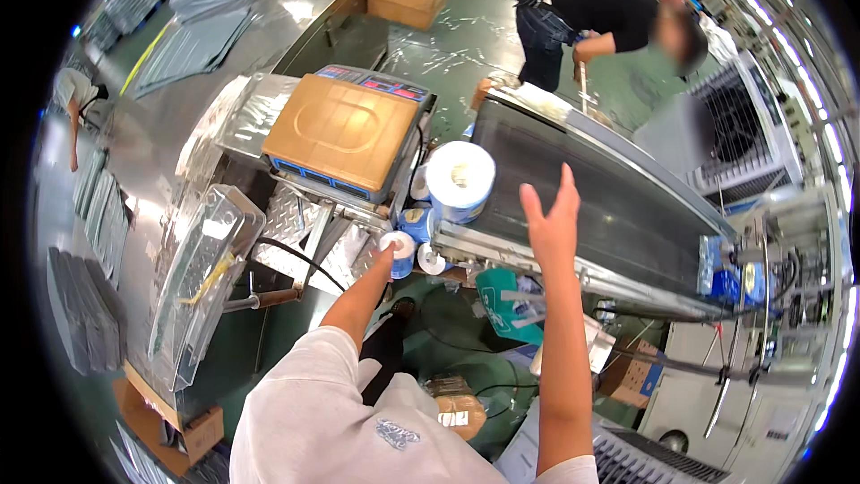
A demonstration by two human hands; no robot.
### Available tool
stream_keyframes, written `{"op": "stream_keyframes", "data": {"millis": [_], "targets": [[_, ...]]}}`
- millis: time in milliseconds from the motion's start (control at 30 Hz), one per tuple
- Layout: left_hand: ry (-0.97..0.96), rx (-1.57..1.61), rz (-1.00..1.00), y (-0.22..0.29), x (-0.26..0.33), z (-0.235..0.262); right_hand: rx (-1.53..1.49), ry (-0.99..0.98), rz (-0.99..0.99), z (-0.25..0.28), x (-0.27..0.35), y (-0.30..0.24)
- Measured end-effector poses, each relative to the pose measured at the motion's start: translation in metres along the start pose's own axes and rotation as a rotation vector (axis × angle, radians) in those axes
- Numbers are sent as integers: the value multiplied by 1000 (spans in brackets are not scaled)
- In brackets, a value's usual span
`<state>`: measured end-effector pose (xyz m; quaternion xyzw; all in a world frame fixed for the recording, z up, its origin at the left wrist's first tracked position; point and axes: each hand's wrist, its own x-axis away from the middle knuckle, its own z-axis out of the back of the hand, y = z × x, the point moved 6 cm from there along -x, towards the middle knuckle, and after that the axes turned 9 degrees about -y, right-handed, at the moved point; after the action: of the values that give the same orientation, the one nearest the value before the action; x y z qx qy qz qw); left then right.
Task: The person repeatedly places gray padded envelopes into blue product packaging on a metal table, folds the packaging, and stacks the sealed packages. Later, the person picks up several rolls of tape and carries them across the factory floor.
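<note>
White small tape roll (398, 254), blue core band, stands at edge of steel bench beside conveyor belt (591, 188). Left hand (383, 258) touches roll's near side, fingertips on it; full grasp can't tell. Bigger white roll (460, 179) just behind, next to scale (345, 133). Right hand (551, 222) released, fingers spread, raised over belt, well apart from roll.

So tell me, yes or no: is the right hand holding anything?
No. The right hand is open with fingers spread above the dark conveyor belt, holding nothing.
</note>
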<state>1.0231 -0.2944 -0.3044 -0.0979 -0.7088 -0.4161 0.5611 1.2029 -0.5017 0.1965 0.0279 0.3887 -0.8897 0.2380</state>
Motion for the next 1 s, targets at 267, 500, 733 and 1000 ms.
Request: {"op": "stream_keyframes", "data": {"millis": [267, 500, 733, 1000], "targets": [[95, 73, 146, 1, -8, -3, 167, -428, 232, -172, -18, -63], [159, 300, -61, -16, -6, -2, -349, -494, 254, -210, 129, -67], [38, 576, -96, -17, 21, -2, -851, -314, -1302, -292, 281, 235], [126, 429, -95, -27, 10, -1, -1606, -403, -1416, -432, 241, 266]]}}
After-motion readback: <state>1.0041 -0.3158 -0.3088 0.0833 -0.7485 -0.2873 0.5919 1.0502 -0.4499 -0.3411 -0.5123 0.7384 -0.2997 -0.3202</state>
